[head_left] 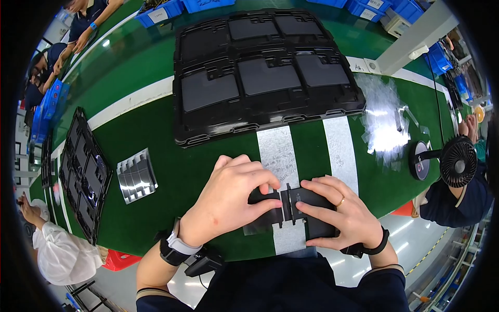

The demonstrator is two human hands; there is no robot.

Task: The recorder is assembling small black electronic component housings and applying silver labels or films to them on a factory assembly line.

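Panel (pixel 309 197) (flat, matte black) under splayed right fingers (pixel 318 212); left fingers (pixel 262 178) narrowed, hold unclear.

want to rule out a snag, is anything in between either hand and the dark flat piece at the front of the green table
Nothing visible stands between them. The right hand lies spread on the dark flat piece, and the left hand is at its left side; whether that hand touches it is unclear.

Matte-black flat rectangular piece (pixel 319 226), partly hidden, on green worktop (pixel 218 156), left edge over pale strip (pixel 289 242); narrow dark section (pixel 287 208) just beside that edge, thin dark sheet (pixel 258 225) further left, any join between them unclear.
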